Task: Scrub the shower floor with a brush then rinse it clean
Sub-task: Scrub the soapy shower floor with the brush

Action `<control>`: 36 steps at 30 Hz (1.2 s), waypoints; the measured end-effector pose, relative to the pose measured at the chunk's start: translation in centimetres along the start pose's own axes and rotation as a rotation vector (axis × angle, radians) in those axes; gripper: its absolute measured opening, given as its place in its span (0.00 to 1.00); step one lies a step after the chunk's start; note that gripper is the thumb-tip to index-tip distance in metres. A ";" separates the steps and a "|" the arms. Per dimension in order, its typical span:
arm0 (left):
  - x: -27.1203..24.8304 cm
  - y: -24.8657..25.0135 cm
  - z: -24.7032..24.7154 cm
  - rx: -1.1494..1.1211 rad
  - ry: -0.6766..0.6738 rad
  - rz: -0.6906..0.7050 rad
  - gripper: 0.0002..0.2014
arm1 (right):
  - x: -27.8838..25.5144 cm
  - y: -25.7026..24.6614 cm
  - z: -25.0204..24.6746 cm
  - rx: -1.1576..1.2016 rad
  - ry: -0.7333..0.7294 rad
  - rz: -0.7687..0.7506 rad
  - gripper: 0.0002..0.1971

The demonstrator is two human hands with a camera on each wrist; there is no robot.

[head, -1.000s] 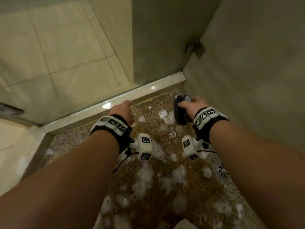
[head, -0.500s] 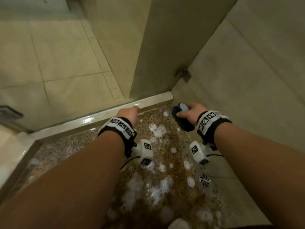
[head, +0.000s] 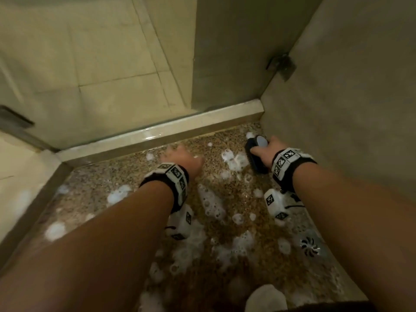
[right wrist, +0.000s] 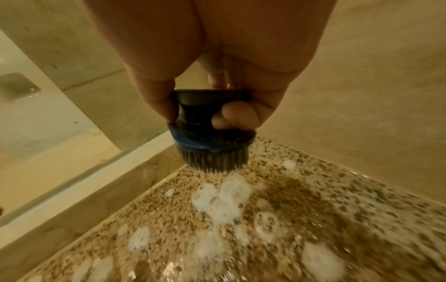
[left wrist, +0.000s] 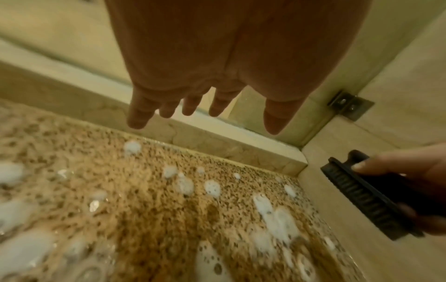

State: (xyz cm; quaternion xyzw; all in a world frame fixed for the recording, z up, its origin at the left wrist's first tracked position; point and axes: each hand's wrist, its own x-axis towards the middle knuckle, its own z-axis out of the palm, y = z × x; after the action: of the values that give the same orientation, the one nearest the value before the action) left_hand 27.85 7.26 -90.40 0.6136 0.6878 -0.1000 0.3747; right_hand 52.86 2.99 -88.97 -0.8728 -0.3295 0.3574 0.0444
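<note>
the sudsy floor (head: pixel 227 221) was mid-scrub; the brush (head: pixel 256 154), clenched in the right hand (head: pixel 269 152), had been shifted cornerward, the left hand (head: pixel 182 157) splayed empty beside it.

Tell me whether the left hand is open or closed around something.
Open. The left hand hangs over the soapy shower floor with fingers straight and spread, holding nothing.

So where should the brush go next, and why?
Probably press the brush down and scrub along the corner by the wall. The right hand holds it there, bristles near the speckled floor, and foam sits just beside it, unscrubbed.
</note>
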 end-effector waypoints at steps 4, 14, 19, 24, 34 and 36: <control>-0.9 0.5 -2.8 -0.006 0.080 0.013 0.44 | 1.4 -3.2 -1.5 -0.035 -0.020 -0.038 0.36; -3.6 3.7 -6.0 0.013 0.153 -0.071 0.44 | 1.9 -8.1 -0.8 0.060 -0.216 -0.158 0.36; -2.6 4.7 -6.5 0.064 0.141 -0.051 0.45 | 2.1 -10.2 0.0 0.090 -0.235 -0.155 0.37; 1.2 4.0 -3.2 0.235 0.060 0.034 0.44 | 4.9 -8.1 0.9 0.117 -0.185 -0.110 0.36; 8.8 -1.7 5.7 0.277 -0.069 0.022 0.60 | 8.9 1.4 3.1 0.245 0.131 0.105 0.32; 9.6 -1.9 6.1 0.269 -0.077 0.027 0.63 | 8.7 2.4 3.4 0.232 0.135 0.140 0.33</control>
State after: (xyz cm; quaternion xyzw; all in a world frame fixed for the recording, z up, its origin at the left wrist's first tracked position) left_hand 28.85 10.57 -101.45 0.6634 0.6449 -0.2094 0.3165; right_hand 56.55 5.85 -97.48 -0.9047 -0.2204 0.3357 0.1421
